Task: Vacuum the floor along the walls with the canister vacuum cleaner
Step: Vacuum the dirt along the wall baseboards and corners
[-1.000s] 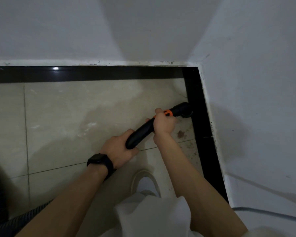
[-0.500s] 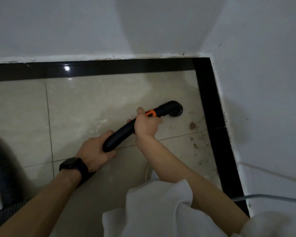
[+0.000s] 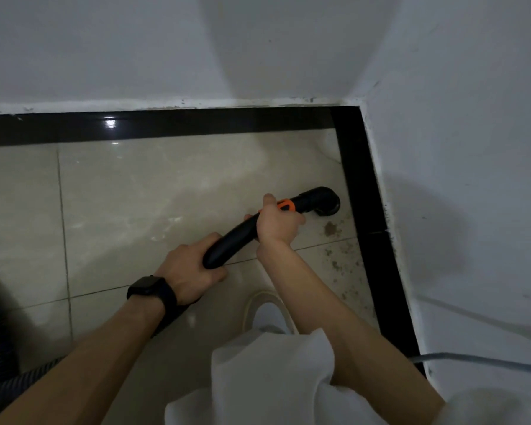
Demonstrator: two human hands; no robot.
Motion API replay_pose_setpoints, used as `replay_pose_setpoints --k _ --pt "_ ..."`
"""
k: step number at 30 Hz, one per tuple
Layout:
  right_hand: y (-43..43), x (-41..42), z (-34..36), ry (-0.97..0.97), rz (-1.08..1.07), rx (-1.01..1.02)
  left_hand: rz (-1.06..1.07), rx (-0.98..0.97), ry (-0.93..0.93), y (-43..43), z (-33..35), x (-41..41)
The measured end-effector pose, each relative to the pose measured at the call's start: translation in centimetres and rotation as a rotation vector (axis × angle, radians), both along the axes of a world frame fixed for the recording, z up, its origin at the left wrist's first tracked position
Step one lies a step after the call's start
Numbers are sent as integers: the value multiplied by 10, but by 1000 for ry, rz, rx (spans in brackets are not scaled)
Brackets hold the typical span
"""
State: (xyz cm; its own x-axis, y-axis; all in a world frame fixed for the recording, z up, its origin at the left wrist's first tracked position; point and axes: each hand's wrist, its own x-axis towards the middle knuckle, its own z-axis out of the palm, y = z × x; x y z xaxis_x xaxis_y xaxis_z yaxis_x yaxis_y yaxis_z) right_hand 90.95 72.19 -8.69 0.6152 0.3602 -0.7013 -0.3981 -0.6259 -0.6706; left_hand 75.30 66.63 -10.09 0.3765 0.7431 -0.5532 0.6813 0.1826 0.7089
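Vacuum wand (image 3: 236, 237), stiff and light we judge: our left hand (image 3: 190, 271) grips its rear, right hand (image 3: 276, 223) clasps behind orange collar (image 3: 286, 205).

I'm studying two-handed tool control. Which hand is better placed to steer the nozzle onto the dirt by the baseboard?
Probably the right hand: it grips the wand just behind the nozzle, which sits close to the dirt. The left hand holds the rear end, farther off.
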Motion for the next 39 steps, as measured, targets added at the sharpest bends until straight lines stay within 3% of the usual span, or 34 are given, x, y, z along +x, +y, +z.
replay_pose_setpoints --k 17,28,39 --pt "13 30 -1 -100 -34 7 -19 -17 -33 18 3 31" --pt "24 -44 6 103 59 72 68 34 46 23 9 -42" --pt "19 2 0 87 45 97 -8 90 76 18 1 -1"
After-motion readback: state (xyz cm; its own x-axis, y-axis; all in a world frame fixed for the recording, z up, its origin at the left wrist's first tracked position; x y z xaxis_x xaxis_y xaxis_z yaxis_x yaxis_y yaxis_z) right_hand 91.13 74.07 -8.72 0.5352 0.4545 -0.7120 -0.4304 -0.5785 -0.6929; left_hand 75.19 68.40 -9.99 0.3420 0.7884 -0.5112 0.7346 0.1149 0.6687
